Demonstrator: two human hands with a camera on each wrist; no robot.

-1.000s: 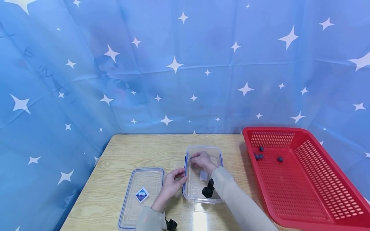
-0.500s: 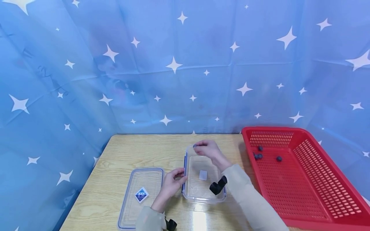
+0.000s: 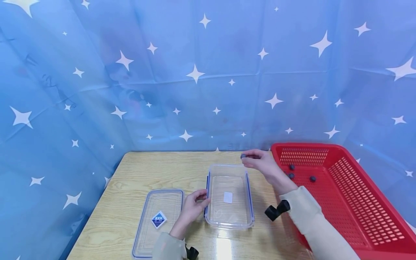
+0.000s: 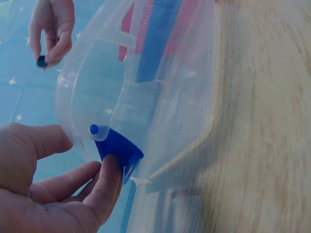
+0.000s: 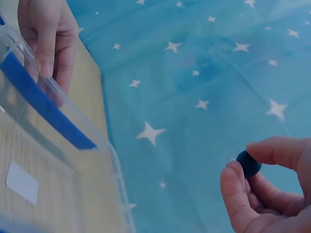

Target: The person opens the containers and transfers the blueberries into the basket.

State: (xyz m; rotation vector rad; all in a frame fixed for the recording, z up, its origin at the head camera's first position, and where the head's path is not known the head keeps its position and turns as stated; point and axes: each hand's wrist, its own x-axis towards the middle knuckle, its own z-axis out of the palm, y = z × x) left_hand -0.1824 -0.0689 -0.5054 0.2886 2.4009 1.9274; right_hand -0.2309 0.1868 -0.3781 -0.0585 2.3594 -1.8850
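My right hand [image 3: 261, 163] pinches a small dark blue ball [image 5: 249, 163] between thumb and fingertips, raised over the back right corner of the clear plastic box [image 3: 248, 196]. In the head view the same ball [image 3: 243, 156] sticks out at the fingertips. My left hand [image 3: 192, 206] grips the box's left side, thumb at the rim and fingers against the blue latch [image 4: 119, 148]. Inside the box a white label [image 3: 228, 197] shows on the bottom, and no ball is visible there.
A red perforated basket [image 3: 338, 213] stands at the right with several dark balls [image 3: 312, 178] near its back left. The box's clear lid [image 3: 169, 198], blue-edged with a blue sticker [image 3: 159, 219], lies left on the wooden table [image 3: 107, 213]. A starry blue curtain [image 3: 195, 108] hangs behind.
My right hand has come up out of the box with the ball and moved right, towards the red basket. The left hand has stayed at the box's left side.
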